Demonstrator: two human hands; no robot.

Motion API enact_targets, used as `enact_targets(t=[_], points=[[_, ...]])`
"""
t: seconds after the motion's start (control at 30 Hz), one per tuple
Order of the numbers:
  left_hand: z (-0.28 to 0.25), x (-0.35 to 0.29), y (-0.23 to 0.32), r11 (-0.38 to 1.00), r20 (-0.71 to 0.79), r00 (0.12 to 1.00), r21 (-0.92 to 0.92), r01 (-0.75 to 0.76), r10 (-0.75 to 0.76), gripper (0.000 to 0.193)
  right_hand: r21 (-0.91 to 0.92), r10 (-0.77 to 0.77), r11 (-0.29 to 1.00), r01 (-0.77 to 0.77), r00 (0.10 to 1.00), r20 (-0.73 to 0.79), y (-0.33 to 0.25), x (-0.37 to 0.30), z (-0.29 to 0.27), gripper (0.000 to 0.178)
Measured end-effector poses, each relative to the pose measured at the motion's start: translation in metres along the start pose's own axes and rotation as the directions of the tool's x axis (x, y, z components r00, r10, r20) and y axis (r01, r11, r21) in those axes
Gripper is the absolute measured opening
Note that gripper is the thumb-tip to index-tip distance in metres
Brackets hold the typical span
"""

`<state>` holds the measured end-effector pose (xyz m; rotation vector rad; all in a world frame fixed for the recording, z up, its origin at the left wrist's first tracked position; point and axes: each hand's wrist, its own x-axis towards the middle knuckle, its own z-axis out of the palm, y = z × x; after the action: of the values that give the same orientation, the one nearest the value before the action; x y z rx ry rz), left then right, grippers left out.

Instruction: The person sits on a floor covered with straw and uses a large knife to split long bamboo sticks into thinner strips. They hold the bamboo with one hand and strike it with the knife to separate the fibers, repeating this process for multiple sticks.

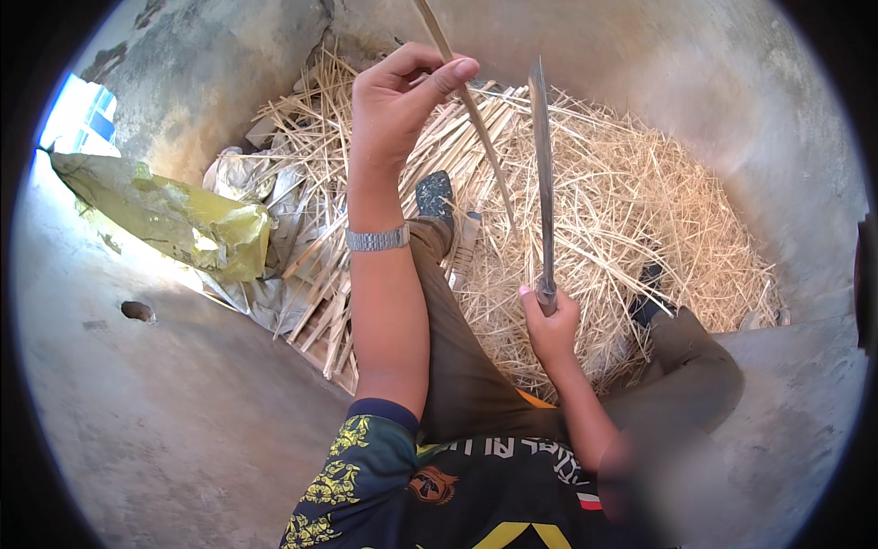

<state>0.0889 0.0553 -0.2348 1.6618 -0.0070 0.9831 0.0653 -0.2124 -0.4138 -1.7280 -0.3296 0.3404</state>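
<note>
My left hand (391, 114) is raised at the upper middle, pinching a thin, pale bamboo strip (489, 151) between thumb and fingers. The strip slants from the top edge down to the right, its lower end over the shavings. In my right hand (554, 331), lower and to the right, is the handle of a long knife (543, 174). Its narrow blade points away from me, nearly upright in the view, just right of the strip. Blade and strip appear apart. Beneath both hands spreads a heap of curly, straw-coloured shavings (677, 210).
Longer split strips (320, 265) lie jumbled on the left side of the heap. A crumpled yellow sack (197, 220) rests beside them on a concrete ledge (174, 393). Curved concrete walls (732, 82) surround the heap. My shoe (435, 197) is among the strips.
</note>
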Motion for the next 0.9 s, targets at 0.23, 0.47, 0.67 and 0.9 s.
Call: enact_targets(t=[0.23, 0.47, 0.67, 0.9], points=[[0.021, 0.002, -0.007, 0.994, -0.154, 0.988, 0.111, 0.025, -0.008, 0.019, 0.205, 0.216, 0.944, -0.257, 0.955, 0.202, 0.026, -0.002, 0.005, 0.035], [0.021, -0.003, 0.01, 0.998, -0.027, 0.998, 0.008, 0.056, -0.055, 0.02, 0.189, 0.174, 0.963, -0.191, 0.979, 0.105, 0.014, -0.003, 0.001, 0.034], [0.042, -0.006, 0.006, 0.985, -0.154, 0.98, 0.141, -0.103, 0.125, 0.014, 0.2, 0.189, 0.95, -0.239, 0.952, 0.241, 0.03, -0.007, 0.002, 0.033], [0.041, -0.005, -0.005, 0.969, -0.168, 0.968, 0.195, -0.154, 0.188, 0.015, 0.507, 0.276, 0.79, -0.345, 0.938, 0.209, 0.008, -0.009, 0.001, 0.024]])
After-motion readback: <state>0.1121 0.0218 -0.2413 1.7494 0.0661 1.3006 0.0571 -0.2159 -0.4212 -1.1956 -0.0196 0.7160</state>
